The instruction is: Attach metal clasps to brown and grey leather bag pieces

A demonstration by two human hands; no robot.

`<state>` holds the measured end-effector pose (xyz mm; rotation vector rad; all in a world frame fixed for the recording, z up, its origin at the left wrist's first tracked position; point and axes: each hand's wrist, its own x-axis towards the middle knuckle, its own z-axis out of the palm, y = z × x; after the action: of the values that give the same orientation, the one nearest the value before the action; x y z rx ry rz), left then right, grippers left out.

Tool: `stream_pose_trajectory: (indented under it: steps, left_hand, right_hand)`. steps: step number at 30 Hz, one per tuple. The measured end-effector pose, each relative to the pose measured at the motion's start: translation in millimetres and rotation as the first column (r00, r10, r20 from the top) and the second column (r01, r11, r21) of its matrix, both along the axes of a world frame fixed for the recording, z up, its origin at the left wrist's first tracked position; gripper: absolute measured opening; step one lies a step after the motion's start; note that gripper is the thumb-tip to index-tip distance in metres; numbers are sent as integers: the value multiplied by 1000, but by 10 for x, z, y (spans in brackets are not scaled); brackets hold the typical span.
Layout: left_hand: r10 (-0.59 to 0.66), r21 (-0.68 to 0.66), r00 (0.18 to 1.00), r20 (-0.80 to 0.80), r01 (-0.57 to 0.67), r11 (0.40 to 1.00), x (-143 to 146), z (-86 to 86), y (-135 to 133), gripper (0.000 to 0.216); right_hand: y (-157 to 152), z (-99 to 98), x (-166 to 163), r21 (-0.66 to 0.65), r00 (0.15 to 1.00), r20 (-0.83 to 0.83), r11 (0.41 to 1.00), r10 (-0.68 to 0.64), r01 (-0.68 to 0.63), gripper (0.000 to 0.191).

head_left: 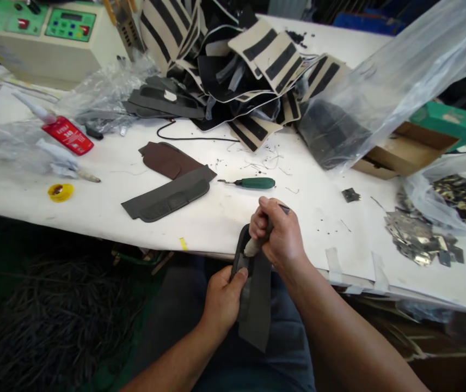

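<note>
My left hand (224,296) grips a dark grey fabric piece (256,305) at the near edge of the white table (106,201), thumb pressed on its upper part. My right hand (277,234) is closed round a small pale-handled tool (254,246) whose tip meets the top of that fabric piece. The piece hangs down over my lap. A green-handled screwdriver (253,183) lies on the table just beyond my hands.
A matching grey piece (167,198) and a brown piece (165,159) lie left of centre. A heap of striped fabric parts (249,60), plastic bags (384,76), metal clips (421,239), a red adhesive bottle (66,134), a yellow cap (60,191) and a control box (49,32) surround them.
</note>
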<state>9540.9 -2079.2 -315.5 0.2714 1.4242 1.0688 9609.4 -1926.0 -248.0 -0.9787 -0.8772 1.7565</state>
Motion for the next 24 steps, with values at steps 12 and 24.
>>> stream_pose_trajectory:
  steps: [12, 24]
  left_hand:
    - [-104, 56, 993, -57, 107, 993, -101, 73, 39, 40]
    - [-61, 84, 998, 16, 59, 995, -119, -23, 30, 38]
  right_hand:
    - [74, -102, -24, -173, 992, -85, 982, -91, 75, 38]
    - [78, -184, -121, -166, 998, -45, 985, -52, 44, 40]
